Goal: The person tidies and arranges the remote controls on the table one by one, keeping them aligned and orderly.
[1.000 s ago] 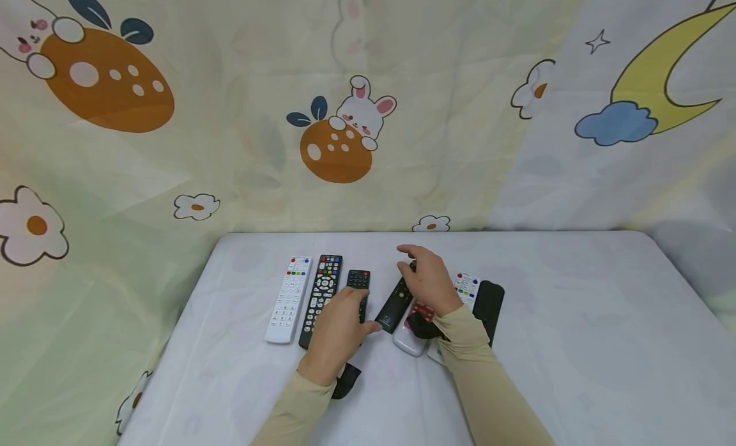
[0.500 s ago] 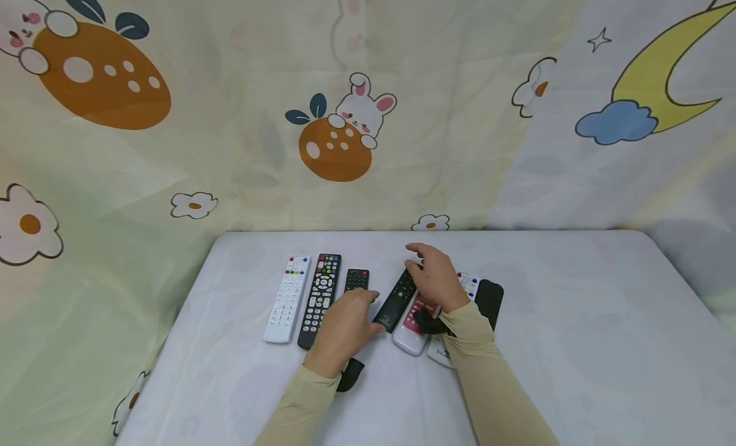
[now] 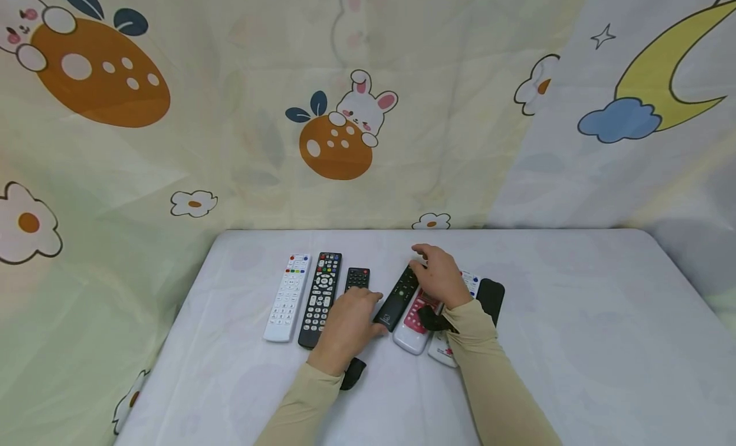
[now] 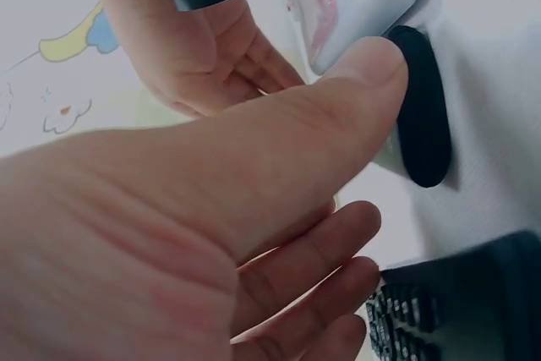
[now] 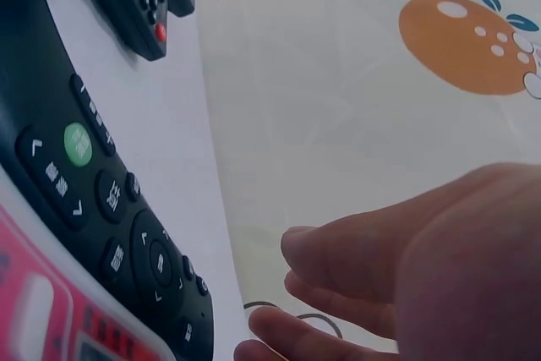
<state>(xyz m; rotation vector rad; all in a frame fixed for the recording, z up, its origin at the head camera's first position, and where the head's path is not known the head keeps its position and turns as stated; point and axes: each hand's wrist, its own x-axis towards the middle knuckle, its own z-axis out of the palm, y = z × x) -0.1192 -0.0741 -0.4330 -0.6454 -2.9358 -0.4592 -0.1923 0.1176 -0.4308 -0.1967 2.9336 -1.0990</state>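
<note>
A slim black remote control (image 3: 393, 307) lies slanted on the white-covered table, between my two hands. My left hand (image 3: 349, 328) hovers over a smaller black remote (image 3: 358, 278) and partly hides it. In the left wrist view its thumb (image 4: 338, 112) overlaps the slim remote's near end (image 4: 425, 116); I cannot tell whether they touch. My right hand (image 3: 441, 278) is by the slim remote's far end, fingers loosely bent. In the right wrist view, its fingers (image 5: 338, 259) stand apart from that remote's buttons (image 5: 110, 196). Neither hand grips anything.
Left of my hands lie a white remote (image 3: 287, 299) and a long black remote (image 3: 322, 299). Under my right wrist are a white-and-pink remote (image 3: 411, 334), another white remote (image 3: 441, 350) and a plain black one (image 3: 491, 297). A printed cloth (image 3: 448, 146) hangs behind the table (image 3: 604, 318).
Both hands have shifted slightly to the right. More of the slim black remote's far part now shows beside my right hand. The remotes look unmoved.
</note>
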